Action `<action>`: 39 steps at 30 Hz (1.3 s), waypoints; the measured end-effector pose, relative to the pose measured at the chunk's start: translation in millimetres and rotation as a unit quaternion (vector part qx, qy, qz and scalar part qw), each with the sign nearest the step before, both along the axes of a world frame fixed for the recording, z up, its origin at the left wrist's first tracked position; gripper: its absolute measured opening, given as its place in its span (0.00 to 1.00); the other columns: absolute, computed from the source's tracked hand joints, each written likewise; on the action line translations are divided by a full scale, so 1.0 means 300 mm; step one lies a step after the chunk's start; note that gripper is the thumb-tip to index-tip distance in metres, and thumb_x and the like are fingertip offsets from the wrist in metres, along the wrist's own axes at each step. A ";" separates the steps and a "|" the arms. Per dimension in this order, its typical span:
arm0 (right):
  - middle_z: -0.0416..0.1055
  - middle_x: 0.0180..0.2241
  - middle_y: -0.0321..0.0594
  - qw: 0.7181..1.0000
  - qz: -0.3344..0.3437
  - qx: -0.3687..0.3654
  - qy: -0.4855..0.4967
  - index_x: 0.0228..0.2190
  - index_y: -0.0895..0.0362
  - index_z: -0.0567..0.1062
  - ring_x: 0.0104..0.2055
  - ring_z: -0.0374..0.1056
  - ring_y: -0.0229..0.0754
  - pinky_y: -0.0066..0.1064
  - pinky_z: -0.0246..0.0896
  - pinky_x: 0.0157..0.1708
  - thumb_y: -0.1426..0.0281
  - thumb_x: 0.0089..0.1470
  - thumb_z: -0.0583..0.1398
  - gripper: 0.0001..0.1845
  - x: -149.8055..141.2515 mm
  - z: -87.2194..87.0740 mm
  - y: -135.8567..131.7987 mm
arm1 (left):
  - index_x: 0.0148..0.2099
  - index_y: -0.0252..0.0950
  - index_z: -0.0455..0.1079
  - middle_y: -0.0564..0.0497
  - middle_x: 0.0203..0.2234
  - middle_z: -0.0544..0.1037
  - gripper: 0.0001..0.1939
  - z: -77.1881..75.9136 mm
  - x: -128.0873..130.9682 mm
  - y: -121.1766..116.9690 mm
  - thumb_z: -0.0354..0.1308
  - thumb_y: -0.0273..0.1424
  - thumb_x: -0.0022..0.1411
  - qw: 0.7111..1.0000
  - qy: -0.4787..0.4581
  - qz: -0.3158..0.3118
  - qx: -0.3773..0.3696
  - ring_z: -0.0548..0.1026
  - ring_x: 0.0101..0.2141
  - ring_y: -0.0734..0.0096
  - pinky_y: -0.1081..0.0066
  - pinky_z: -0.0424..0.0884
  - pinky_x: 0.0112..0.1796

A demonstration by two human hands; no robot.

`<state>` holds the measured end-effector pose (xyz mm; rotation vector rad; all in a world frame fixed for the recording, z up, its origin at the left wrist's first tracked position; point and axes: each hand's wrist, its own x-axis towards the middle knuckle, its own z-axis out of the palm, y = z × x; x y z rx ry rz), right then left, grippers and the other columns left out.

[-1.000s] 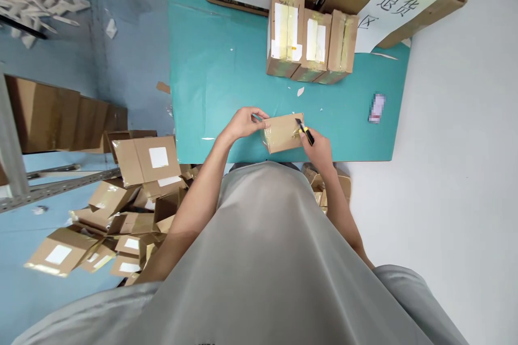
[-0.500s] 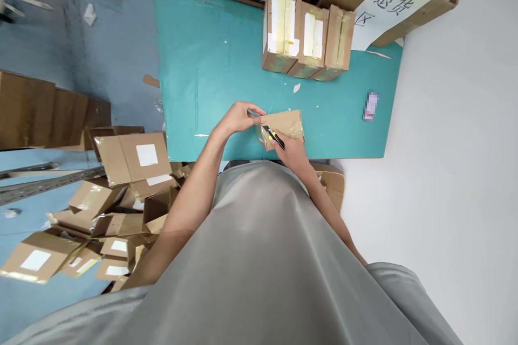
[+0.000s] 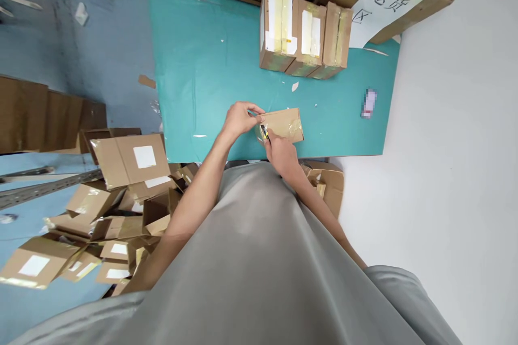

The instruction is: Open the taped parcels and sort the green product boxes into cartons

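Cardboard box (image 3: 284,123) is being held at one corner by left grip (image 3: 242,118); right grip (image 3: 282,155) is grasping a cutter (image 3: 265,133).

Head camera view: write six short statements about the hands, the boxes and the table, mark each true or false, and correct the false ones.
1. The left hand touches the left end of the small box. True.
2. The right hand is empty. False: it holds a black-and-yellow cutter.
3. Three taped boxes stand side by side on the table. True.
4. The table's top is red. False: it is blue-green.
5. A pile of cartons lies to the left of the person. True.
6. The small box stands among the three taped boxes. False: it is apart from them, nearer the person.
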<state>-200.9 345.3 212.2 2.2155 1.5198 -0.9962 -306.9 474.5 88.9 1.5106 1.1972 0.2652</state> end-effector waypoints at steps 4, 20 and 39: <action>0.84 0.57 0.54 1.000 0.002 -0.023 -0.007 0.72 0.56 0.69 0.58 0.81 0.55 0.41 0.73 0.57 0.65 0.82 0.47 0.26 -0.003 0.012 -0.035 | 0.43 0.41 0.90 0.50 0.36 0.90 0.12 0.018 0.007 -0.029 0.74 0.34 0.56 0.999 0.027 0.025 0.003 0.85 0.37 0.58 0.62 0.79 0.46; 0.84 0.56 0.57 0.998 0.003 -0.058 -0.033 0.69 0.57 0.70 0.57 0.82 0.55 0.41 0.75 0.54 0.70 0.80 0.48 0.24 -0.036 0.059 -0.101 | 0.45 0.40 0.89 0.48 0.45 0.90 0.10 0.047 -0.008 -0.114 0.69 0.32 0.62 0.998 0.021 0.045 0.025 0.85 0.39 0.61 0.64 0.79 0.48; 0.84 0.55 0.58 0.999 0.021 -0.039 -0.004 0.65 0.59 0.75 0.57 0.83 0.54 0.41 0.76 0.55 0.73 0.80 0.49 0.22 -0.009 0.028 -0.074 | 0.46 0.37 0.87 0.45 0.47 0.89 0.12 0.043 0.002 -0.132 0.67 0.33 0.63 0.997 0.015 0.079 0.013 0.84 0.41 0.61 0.65 0.79 0.46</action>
